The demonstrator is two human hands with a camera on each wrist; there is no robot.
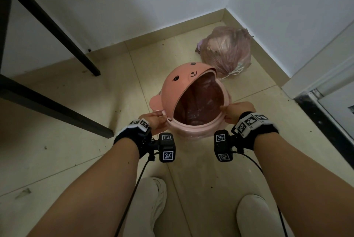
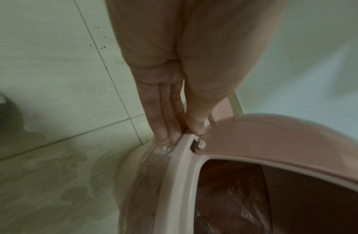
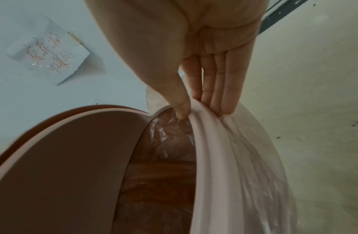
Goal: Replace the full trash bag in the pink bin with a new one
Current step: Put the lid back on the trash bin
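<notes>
Tiled floor (image 1: 63, 162) under pink bin (image 1: 193, 131), tied bag (image 1: 228, 50), shoes (image 1: 252, 215).

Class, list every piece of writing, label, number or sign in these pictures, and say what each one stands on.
Paper note on the wall: handwritten reddish characters, too blurred to read.
Wrist bands and wrist cameras: black-and-white square code markers, no letters or numbers.
Pink bin lid: a drawn animal face only, no text.
Tied full bag: no print visible.
</notes>
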